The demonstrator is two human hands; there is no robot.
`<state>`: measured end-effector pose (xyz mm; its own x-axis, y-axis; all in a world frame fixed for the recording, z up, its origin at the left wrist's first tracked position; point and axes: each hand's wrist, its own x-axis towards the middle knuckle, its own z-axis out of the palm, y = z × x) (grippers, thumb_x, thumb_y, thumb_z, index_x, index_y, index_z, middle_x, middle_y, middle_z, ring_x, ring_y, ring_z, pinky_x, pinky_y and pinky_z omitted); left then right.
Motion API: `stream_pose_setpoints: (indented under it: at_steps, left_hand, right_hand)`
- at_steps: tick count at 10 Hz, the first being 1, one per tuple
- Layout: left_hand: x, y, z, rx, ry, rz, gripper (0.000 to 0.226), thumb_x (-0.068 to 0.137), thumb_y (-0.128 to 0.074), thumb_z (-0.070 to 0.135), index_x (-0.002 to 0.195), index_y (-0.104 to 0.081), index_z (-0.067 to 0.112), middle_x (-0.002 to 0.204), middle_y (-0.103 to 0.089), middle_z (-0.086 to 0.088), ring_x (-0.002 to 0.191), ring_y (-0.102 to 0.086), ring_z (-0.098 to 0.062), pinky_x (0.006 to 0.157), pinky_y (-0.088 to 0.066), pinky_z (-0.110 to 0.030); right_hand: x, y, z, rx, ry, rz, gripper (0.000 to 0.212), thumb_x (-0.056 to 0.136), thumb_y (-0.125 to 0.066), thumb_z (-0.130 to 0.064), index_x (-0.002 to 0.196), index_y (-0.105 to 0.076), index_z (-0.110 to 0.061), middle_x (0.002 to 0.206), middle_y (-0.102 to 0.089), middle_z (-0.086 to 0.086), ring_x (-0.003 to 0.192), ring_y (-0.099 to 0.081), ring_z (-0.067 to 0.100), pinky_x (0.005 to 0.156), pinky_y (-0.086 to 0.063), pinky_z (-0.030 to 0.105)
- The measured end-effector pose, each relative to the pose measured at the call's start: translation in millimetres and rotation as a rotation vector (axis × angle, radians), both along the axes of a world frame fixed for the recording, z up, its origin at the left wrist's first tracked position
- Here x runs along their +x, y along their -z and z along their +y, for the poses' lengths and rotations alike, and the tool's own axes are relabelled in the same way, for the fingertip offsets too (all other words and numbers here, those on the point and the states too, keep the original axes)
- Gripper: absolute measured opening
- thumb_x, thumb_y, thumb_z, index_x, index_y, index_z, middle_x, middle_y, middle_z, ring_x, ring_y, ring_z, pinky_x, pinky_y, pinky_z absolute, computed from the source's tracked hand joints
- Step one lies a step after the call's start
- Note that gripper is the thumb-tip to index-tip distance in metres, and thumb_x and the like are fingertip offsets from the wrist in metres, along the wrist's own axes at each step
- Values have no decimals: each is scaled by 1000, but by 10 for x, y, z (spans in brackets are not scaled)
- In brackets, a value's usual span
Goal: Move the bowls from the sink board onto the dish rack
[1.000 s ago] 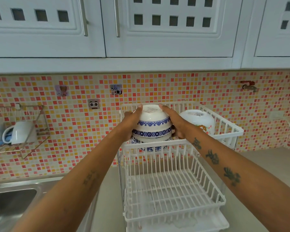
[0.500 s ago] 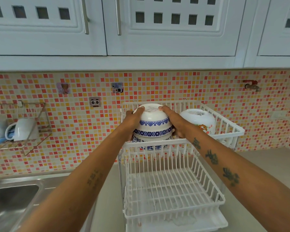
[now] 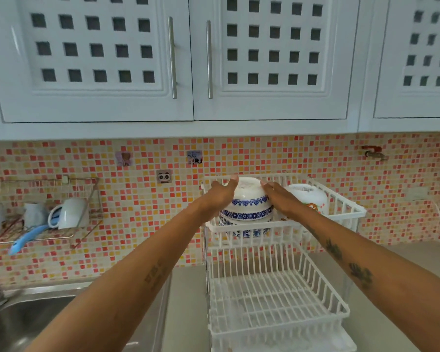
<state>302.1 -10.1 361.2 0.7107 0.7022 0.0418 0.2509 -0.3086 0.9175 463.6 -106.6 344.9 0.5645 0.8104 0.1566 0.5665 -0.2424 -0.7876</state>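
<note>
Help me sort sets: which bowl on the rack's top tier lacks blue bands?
The white bowl at the right, with an orange print; the stacked bowls beside it carry blue bands.

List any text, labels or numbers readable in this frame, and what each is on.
None can be read.
Top bowl, base: faint mark, too blurred.
Right bowl, base: small dark stamp, too small.
Three wall stickers: cartoon pictures, any lettering blurred.
Left forearm and right forearm: tattoos, illegible.
</note>
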Motion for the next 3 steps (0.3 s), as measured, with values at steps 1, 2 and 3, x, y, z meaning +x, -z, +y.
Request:
stream_pose_setpoints:
  at_steps: [1,2,3]
  left_hand:
    - [-16,128,51,147,40,91,95,89,-25,74,156,-5,11,165,-5,-8,150,-17,-34,117,-25,-56]
    - [-51,224,107,174,21,117,97,92,-28,69,150,-15,-7,159,-16,-25,144,-25,-46,115,-30,-57]
    - [-94,259,160,206,-65,167,86,99,-28,56,145,-17,-15,154,-20,-34,140,-25,-52,112,-32,-55]
  right_hand:
    - [77,59,-38,-35,42,-29,69,95,-23,-60,148,-30,-16,156,-34,6,139,-38,27,112,-33,42]
    - [152,64,-85,-38,69,-105,68,97,-24,-57,147,-32,-13,155,-34,10,139,-38,28,109,-33,40]
    - [158,29,-105,-102,107,-196,74,95,-22,-60,151,-23,-12,161,-17,11,148,-19,28,115,-23,44]
